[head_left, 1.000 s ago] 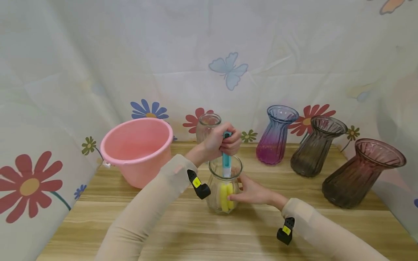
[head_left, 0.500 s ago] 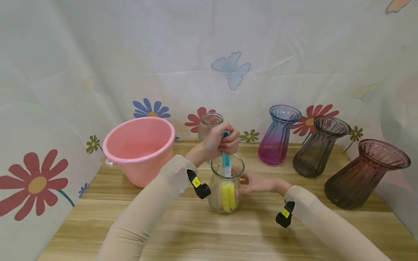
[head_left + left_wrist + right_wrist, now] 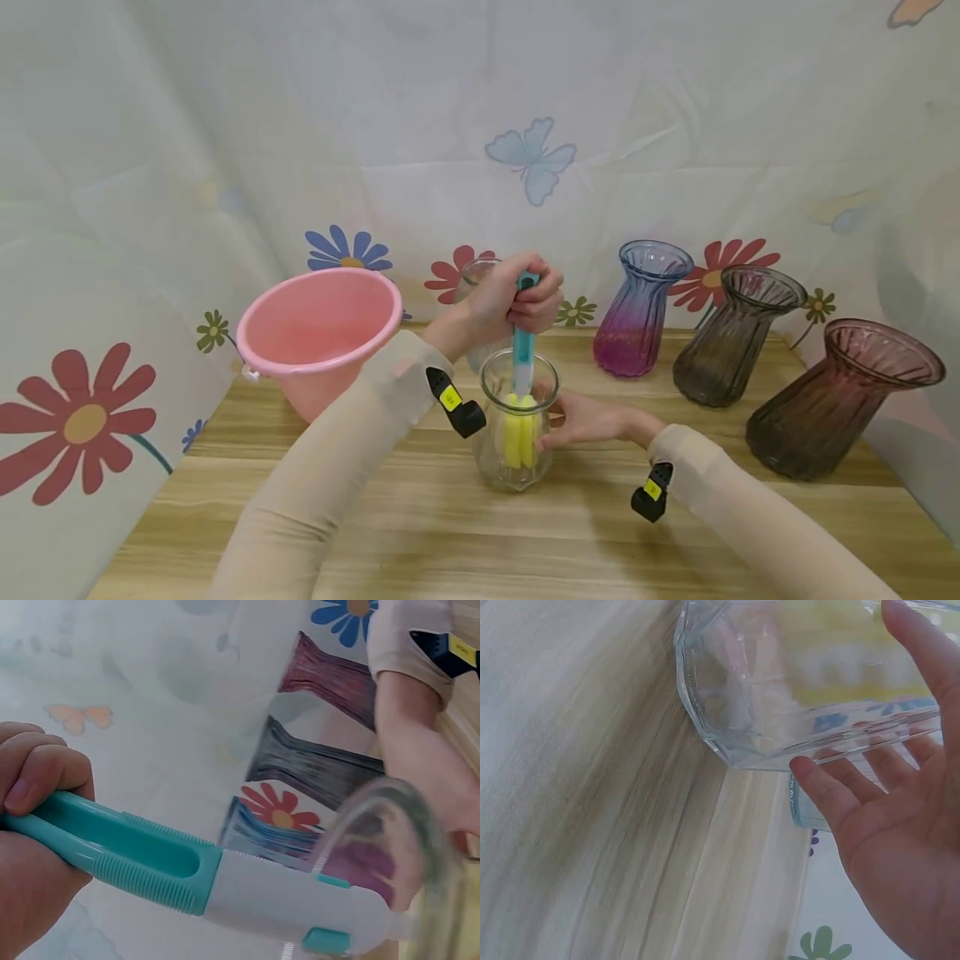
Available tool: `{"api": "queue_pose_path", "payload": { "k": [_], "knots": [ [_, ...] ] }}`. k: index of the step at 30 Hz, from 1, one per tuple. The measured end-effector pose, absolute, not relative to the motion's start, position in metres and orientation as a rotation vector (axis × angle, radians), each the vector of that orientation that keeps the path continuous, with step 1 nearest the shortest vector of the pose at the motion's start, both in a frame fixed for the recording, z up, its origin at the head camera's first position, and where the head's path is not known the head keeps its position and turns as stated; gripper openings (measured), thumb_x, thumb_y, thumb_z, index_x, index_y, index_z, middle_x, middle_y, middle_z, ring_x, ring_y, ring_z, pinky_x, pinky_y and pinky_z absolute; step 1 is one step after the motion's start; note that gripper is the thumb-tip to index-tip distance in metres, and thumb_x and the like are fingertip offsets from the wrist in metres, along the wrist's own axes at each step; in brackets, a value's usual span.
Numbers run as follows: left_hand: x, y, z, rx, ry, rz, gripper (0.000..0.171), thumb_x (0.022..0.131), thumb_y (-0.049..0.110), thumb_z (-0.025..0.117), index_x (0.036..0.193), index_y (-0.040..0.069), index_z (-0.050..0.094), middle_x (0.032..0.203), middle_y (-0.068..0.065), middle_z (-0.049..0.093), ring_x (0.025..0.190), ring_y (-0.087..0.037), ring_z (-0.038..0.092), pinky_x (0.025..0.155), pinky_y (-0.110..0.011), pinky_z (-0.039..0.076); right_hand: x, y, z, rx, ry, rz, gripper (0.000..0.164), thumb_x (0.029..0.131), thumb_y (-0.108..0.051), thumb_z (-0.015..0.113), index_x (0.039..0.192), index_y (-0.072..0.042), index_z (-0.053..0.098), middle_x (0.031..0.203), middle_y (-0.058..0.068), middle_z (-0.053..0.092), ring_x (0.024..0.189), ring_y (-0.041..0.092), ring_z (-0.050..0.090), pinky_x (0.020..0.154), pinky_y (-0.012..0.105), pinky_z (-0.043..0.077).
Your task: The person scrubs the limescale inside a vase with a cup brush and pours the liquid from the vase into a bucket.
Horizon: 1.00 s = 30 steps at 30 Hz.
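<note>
My left hand (image 3: pixel 516 296) grips the teal handle of a sponge bottle brush (image 3: pixel 523 346), which stands nearly upright. Its yellow sponge head is down inside a clear glass vase (image 3: pixel 495 454), raised off the bottom. In the left wrist view, the fingers curl round the brush handle (image 3: pixel 161 859), and its white collar enters the vase mouth. My right hand (image 3: pixel 592 417) holds the vase from its right side, thumb on the near side and fingers behind. The right wrist view has the faceted vase base (image 3: pixel 727 735) between the thumb and fingers of that hand (image 3: pixel 900 840).
A pink bucket (image 3: pixel 322 367) stands on the wooden table (image 3: pixel 450 542) at the left. Behind my left hand is another clear glass vase (image 3: pixel 476 358), partly hidden. Along the right stand a blue-purple vase (image 3: pixel 633 321), a grey vase (image 3: pixel 720 354) and a red-brown vase (image 3: pixel 810 417).
My left hand has risen with the brush, lifting the sponge off the vase bottom. My right thumb has slid back toward the vase's right side; the vase stays about where it was.
</note>
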State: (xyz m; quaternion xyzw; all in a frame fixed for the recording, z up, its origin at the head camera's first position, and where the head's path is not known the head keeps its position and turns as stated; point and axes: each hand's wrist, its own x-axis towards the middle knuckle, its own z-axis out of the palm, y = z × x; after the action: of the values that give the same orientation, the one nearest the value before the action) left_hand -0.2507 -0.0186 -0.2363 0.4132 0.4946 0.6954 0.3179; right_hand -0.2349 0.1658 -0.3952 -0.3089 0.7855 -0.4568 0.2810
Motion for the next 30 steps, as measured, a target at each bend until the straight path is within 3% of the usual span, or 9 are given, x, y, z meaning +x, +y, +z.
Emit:
{"api": "queue_pose_path", "payload": {
  "k": [12,15,22,30],
  "knots": [
    [-0.244,-0.029,-0.188,1.201,1.218,1.897,0.036,0.083,0.014,0.016,0.048,0.015,0.026,0.042,0.006,0.024,0.035,-0.010,0.018,0.039,-0.024,0.012,-0.236,0.164,-0.394,-0.845,2.135,-1.192,0.065,0.079,-0.016,0.071,0.133,-0.002,0.036,0.137,0.014,0.039,0.129,0.034,0.037,0.104,0.043,0.035],
    [-0.248,-0.029,-0.198,1.174,1.216,1.900,0.037,0.084,0.014,0.016,0.048,0.014,0.025,0.042,0.005,0.024,0.035,-0.011,0.019,0.040,-0.025,0.012,-0.236,0.164,-0.395,-0.852,2.134,-1.203,0.065,0.079,-0.016,0.071,0.132,-0.001,0.037,0.136,0.015,0.040,0.128,0.034,0.037,0.103,0.043,0.036],
    [-0.257,-0.019,-0.247,1.077,1.223,1.853,0.037,0.084,0.015,0.020,0.048,0.016,0.026,0.041,0.007,0.026,0.035,-0.011,0.019,0.040,-0.026,0.013,-0.235,0.164,-0.398,-0.911,2.110,-1.241,0.081,0.078,-0.014,0.072,0.139,-0.002,0.021,0.139,0.016,0.035,0.129,0.035,0.035,0.105,0.047,0.031],
    [-0.260,-0.013,-0.278,1.125,1.185,1.795,0.037,0.084,0.015,0.019,0.047,0.015,0.025,0.042,0.007,0.024,0.034,-0.009,0.017,0.039,-0.025,0.014,-0.235,0.164,-0.398,-0.939,2.104,-1.244,0.076,0.079,-0.014,0.071,0.137,-0.005,0.023,0.136,0.013,0.039,0.129,0.032,0.035,0.104,0.047,0.032]
  ]
}}
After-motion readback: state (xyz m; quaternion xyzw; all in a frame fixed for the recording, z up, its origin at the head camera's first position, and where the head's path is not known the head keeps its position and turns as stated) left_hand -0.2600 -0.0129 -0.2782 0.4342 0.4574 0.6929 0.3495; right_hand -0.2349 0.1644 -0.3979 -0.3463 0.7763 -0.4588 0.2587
